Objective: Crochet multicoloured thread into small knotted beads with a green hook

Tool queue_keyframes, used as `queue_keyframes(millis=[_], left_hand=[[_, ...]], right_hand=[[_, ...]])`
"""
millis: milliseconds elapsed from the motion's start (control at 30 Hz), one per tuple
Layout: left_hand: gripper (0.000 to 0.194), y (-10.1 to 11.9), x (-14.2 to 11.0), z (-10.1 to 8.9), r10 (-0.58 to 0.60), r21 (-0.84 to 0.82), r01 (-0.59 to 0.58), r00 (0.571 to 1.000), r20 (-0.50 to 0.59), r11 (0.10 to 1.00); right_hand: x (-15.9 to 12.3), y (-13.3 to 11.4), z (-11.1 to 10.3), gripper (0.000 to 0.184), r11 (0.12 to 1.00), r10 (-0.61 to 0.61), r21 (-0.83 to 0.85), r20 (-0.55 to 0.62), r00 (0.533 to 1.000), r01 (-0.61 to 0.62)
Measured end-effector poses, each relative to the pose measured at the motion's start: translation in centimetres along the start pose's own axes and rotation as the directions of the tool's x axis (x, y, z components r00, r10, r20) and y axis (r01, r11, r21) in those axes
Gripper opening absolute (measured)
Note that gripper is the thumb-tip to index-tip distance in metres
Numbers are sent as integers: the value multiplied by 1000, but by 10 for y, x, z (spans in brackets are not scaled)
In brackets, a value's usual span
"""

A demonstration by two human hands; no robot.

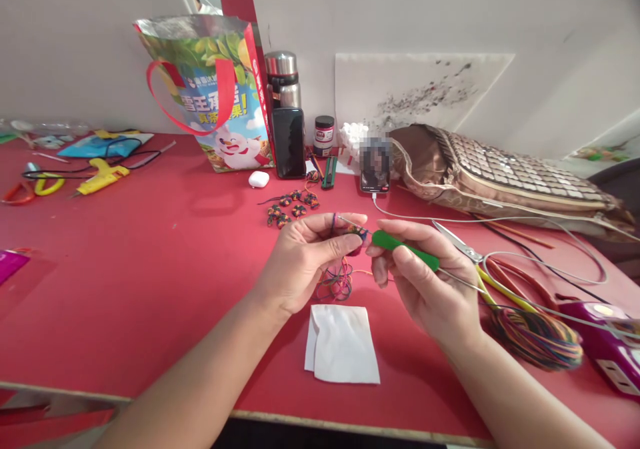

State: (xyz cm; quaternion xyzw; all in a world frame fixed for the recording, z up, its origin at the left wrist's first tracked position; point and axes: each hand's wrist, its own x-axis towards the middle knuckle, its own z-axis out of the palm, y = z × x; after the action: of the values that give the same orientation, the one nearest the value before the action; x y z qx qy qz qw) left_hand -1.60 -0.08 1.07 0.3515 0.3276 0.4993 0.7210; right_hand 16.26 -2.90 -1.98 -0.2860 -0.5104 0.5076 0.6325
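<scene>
My left hand [303,255] pinches a small dark, multicoloured crocheted piece [357,231] between thumb and fingers. A strand of dark yarn loops around one of its fingers. In my right hand [435,282] is a crochet hook [406,251] with a green handle, its thin metal shaft lying across the top of the piece. The hook's very tip is too small to make out. Beneath both hands, a loose tangle of multicoloured yarn [337,282] rests on the red table [150,282]. Several finished-looking crocheted pieces [299,210] lie just beyond my left hand.
Folded white paper [347,345] lies near me. To the right are scissors [465,247], a yarn hank [540,339], a purple power strip [595,329], a cabled phone [375,169] and a handbag [505,175]. Behind stand a carrier bag [235,149] and flask [283,75]; a yellow glue gun [103,175] lies left.
</scene>
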Motion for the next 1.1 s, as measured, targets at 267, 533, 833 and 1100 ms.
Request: queue_keyframes(millis=[267,533,833,1100], left_hand=[[30,3,0,-3,-42,-87,43,999,11,995],[28,6,-1,-2,-45,-93,46,999,13,995],[27,8,-2,-4,-46,-105,48,999,23,993],[28,10,-3,-4,-29,-60,28,1000,-3,998]], right_hand=[[5,-3,3,19,988,85,129,47,995,-90],[7,-6,-1,19,986,116,118,8,993,-116],[9,-11,-2,17,993,80,93,-7,997,-79],[9,-11,-6,17,999,9,31,-4,1000,-9]])
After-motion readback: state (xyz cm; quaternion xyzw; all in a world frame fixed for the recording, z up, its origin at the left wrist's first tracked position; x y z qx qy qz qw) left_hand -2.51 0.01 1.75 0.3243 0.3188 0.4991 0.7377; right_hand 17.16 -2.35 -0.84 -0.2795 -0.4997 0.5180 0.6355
